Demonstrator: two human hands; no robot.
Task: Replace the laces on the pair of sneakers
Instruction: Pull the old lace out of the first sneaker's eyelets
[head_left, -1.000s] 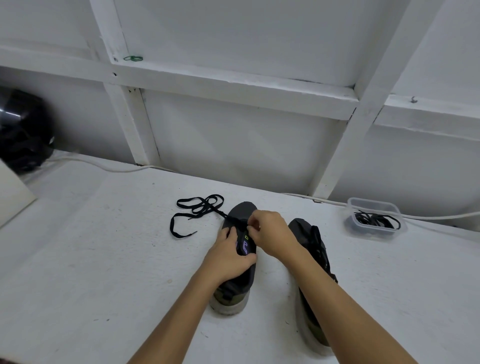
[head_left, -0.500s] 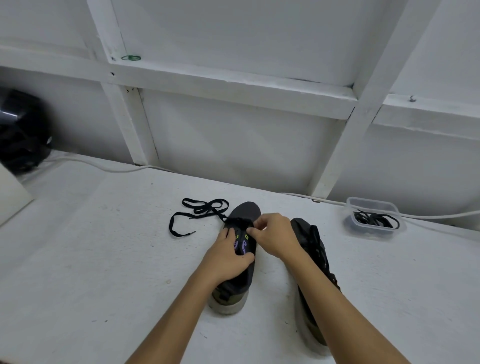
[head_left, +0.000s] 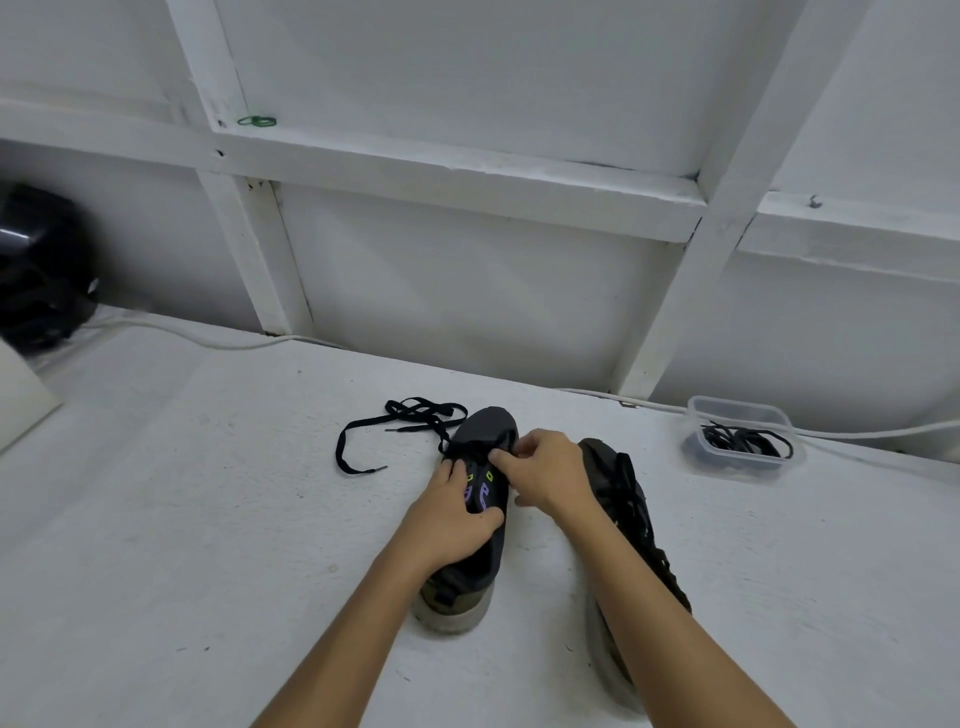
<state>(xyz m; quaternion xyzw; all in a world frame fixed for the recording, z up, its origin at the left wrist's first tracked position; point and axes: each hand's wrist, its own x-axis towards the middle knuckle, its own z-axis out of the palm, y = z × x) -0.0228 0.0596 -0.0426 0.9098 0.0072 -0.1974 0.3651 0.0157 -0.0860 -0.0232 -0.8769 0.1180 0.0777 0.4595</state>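
Note:
Two dark sneakers with olive heels stand side by side on the white table. The left sneaker (head_left: 488, 431) shows purple and green eyelet loops on its upper. My left hand (head_left: 452, 512) grips this shoe around its middle. My right hand (head_left: 543, 475) pinches the black lace (head_left: 400, 426) at the eyelets near the toe. The loose part of that lace lies in loops on the table to the left of the toe. The right sneaker (head_left: 623, 499) is laced in black and is partly hidden behind my right forearm.
A clear plastic tub (head_left: 743, 441) with black laces in it sits at the right by the wall. A white cable (head_left: 208, 340) runs along the wall's foot. A black helmet-like object (head_left: 41, 270) and a pale board (head_left: 21, 400) are at the far left.
The loose lace has shifted on the table and its loops have shrunk toward the toe. My right hand has moved slightly along the eyelets. The left hand keeps its hold on the shoe.

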